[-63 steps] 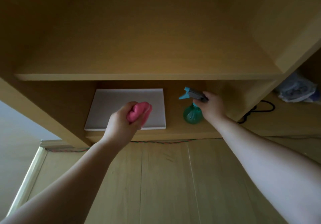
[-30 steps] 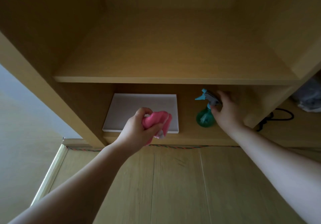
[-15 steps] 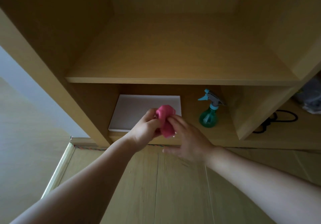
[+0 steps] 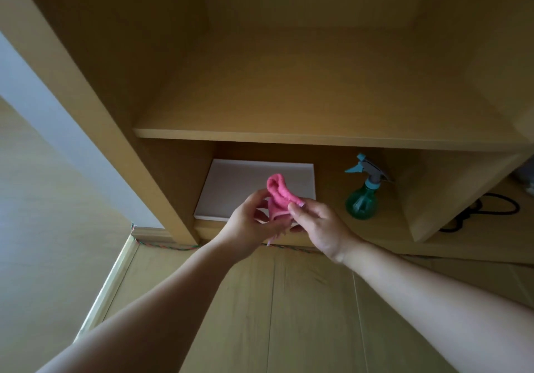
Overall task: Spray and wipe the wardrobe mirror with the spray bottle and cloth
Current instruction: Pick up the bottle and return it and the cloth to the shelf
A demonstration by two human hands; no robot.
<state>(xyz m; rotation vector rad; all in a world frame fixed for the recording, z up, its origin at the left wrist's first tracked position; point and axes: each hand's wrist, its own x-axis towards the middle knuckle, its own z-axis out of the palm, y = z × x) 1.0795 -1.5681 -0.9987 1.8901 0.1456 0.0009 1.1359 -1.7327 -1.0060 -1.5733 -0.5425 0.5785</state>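
A small pink cloth [image 4: 278,194] is held between both hands in front of the lowest shelf. My left hand [image 4: 250,226] grips its lower part, and my right hand [image 4: 319,228] pinches its right edge with thumb and forefinger. The green spray bottle [image 4: 361,197] with a blue and grey trigger head stands upright on the lowest shelf, to the right of my hands, untouched. No mirror shows in this view.
A flat white board [image 4: 231,187] lies on the lowest shelf behind the cloth. The wooden shelf unit [image 4: 289,135] has an empty upper shelf. A black cable [image 4: 488,212] lies at the right. Wooden floor [image 4: 303,314] and a pale wall [image 4: 43,170] are below and left.
My right hand let go of the spray bottle, which stays on the shelf, and came left to the pink cloth. Both hands now hold the cloth, partly unfolded.
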